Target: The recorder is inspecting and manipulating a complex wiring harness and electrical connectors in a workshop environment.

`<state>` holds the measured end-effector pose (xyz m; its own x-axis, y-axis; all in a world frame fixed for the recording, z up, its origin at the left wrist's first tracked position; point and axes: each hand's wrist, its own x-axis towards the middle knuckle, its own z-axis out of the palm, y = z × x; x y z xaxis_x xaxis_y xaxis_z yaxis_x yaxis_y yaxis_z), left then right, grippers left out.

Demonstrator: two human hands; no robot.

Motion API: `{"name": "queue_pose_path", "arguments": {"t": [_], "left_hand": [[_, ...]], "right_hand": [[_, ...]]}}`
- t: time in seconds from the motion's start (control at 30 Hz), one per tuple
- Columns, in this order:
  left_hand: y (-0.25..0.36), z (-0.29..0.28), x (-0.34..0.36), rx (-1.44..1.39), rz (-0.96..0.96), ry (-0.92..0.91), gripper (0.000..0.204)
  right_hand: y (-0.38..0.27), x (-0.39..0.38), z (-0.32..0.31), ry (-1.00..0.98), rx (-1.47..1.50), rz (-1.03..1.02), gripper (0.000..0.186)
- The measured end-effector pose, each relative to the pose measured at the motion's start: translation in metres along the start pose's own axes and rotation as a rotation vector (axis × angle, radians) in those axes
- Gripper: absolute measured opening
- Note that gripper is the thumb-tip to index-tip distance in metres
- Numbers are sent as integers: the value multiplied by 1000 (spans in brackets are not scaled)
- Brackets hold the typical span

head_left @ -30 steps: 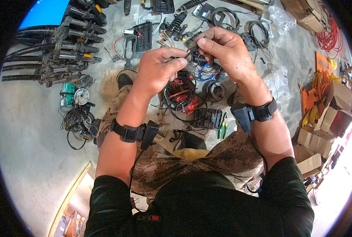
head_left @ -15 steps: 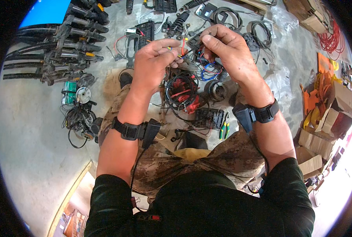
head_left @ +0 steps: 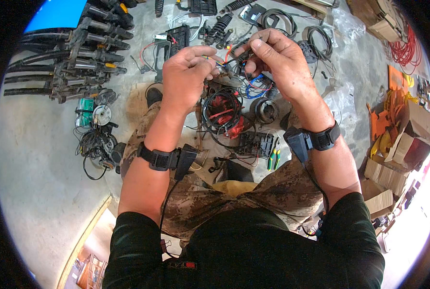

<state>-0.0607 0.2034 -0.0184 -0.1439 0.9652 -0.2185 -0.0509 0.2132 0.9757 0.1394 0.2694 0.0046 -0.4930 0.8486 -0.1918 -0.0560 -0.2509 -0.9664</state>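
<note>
My left hand (head_left: 188,72) is closed in a pinch on thin wires (head_left: 220,63), with yellow and blue ends showing at the fingertips. A short way to the right, my right hand (head_left: 283,60) has its fingers curled round a thin black cable (head_left: 233,59) that stretches toward the left fingertips. Exactly where the wires meet is too small to make out. Below the right hand hangs or lies a tangle of blue and red wires (head_left: 254,89). On the floor beneath is a black cable coil (head_left: 221,113) over red parts, beside a round metal hub (head_left: 264,111).
Green-handled pliers (head_left: 274,158) lie near my right knee, beside a black plastic housing (head_left: 256,143). Shock absorbers (head_left: 218,30) and cable loops (head_left: 319,41) lie farther off. Fork tubes (head_left: 75,62) are stacked at the left; cardboard boxes (head_left: 410,132) stand at the right.
My right hand has shifted slightly up and to the right. The black cable shows more plainly between the hands. My left hand has stayed almost in place.
</note>
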Motion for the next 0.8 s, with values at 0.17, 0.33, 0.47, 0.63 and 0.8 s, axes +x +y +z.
{"name": "queue_pose_path", "arguments": {"t": [0.17,0.33,0.47,0.63,0.8], "left_hand": [[4,2,-1,-46,16,37,25],[4,-3,2,-238,-56,68,22],[5,-5,2,-307,-54,83,22],[11,-6,-1,-445,-78,-81,26],[18,-10,0,-335,-13,-10,30]], "right_hand": [[0,1,0,3,-35,-6,17],[-1,-1,0,-37,-70,-13,18],[9,-6,6,-101,-388,-57,30],[17,-9,16,-209,-734,-282,27],[6,-8,11,-239,-657,-189,17]]}}
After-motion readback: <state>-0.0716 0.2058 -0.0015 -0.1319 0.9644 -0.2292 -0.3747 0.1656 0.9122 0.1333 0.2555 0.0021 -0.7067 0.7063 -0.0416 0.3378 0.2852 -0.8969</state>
